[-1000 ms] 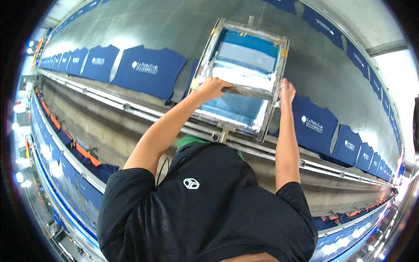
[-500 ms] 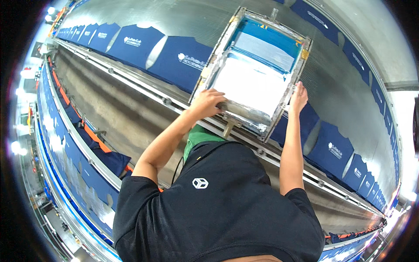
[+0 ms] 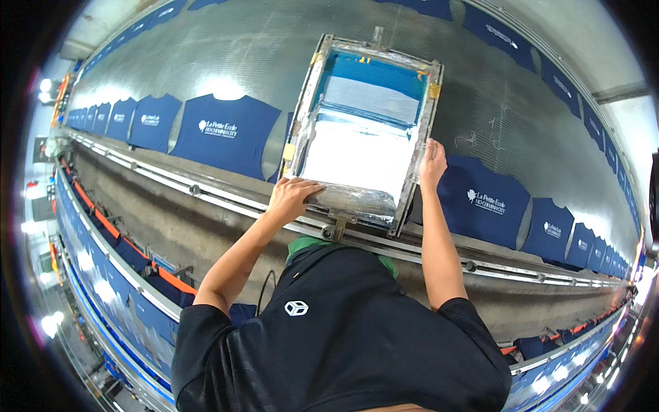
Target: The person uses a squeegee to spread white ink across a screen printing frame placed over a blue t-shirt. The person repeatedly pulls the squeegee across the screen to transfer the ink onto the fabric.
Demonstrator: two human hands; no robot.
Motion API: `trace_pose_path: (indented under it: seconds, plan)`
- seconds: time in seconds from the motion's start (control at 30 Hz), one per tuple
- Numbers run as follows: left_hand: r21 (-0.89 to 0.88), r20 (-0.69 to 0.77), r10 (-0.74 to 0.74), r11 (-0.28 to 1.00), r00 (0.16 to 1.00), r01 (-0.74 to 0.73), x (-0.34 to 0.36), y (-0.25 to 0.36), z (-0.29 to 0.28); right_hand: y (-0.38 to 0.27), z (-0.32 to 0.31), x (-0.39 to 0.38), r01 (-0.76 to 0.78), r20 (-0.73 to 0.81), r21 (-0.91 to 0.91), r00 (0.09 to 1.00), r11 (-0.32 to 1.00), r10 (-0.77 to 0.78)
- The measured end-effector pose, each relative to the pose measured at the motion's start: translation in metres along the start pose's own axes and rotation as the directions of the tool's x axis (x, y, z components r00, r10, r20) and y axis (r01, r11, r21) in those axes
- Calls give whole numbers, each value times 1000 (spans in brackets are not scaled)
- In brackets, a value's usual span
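A screen printing frame with a worn, taped rim lies over the table in front of me. White ink covers the nearer part of its mesh, and a blue area shows at the far end. My left hand is closed over the frame's near left corner. My right hand grips its right side, fingers wrapped on the edge. Navy shirt pieces with white prints lie flat on both sides: a left one and a right one. What lies beneath the frame is mostly hidden.
The long grey table carries rows of navy shirt pieces along both edges. A metal rail runs along its near side, with a bracket by the frame. Behind me stands another table with navy pieces and an orange strip.
The view has turned. The frame has shifted left along the table, covering more of the shirt piece on its left and uncovering the one on its right. Both hands stay on it.
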State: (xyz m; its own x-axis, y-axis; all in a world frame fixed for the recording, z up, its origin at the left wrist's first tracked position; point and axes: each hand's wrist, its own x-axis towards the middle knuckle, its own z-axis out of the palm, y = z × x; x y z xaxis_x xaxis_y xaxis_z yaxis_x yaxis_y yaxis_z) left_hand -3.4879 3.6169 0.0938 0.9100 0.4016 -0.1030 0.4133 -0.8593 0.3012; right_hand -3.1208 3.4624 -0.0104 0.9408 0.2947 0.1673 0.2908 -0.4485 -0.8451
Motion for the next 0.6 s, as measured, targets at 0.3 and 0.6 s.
trace_pose_path:
  seconds: [0.3, 0.6]
  plan:
    - [-51, 172, -17, 998, 985, 26, 194, -55, -38, 33, -7, 23, 153, 268, -170, 958, 973, -104]
    - [52, 287, -3, 999, 958, -13, 269, -74, -46, -122, 12, 89, 460, 756, -397, 654, 794, -1]
